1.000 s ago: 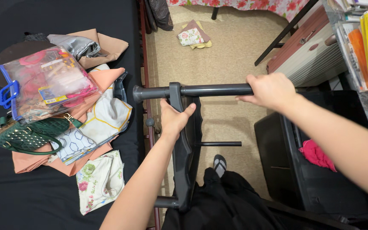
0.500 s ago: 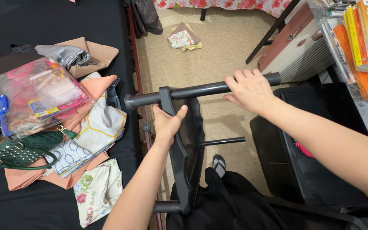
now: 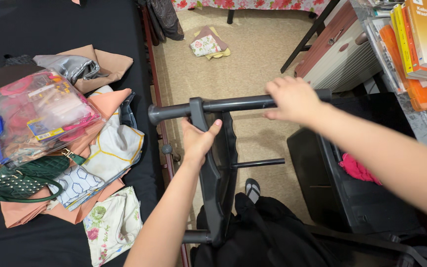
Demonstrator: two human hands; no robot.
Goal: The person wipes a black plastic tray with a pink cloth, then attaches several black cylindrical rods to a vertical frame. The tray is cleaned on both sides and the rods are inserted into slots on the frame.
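Left of the left hand, a heap of folded cloths [image 3: 109, 143] is spread on a black surface [image 3: 35, 29], with a clear zip pouch with blue handles [image 3: 35, 116] laid on top and a green studded handbag [image 3: 13, 180] just below it. A floral cloth [image 3: 112, 225] lies nearest the left forearm. Beyond both hands, a small folded bundle [image 3: 207, 44] rests on the beige carpet [image 3: 258, 64]. Right of the right hand, stacked books [image 3: 418, 47] are seen, and a pink cloth [image 3: 357, 168] sits in a black case [image 3: 342, 198] under the forearm.
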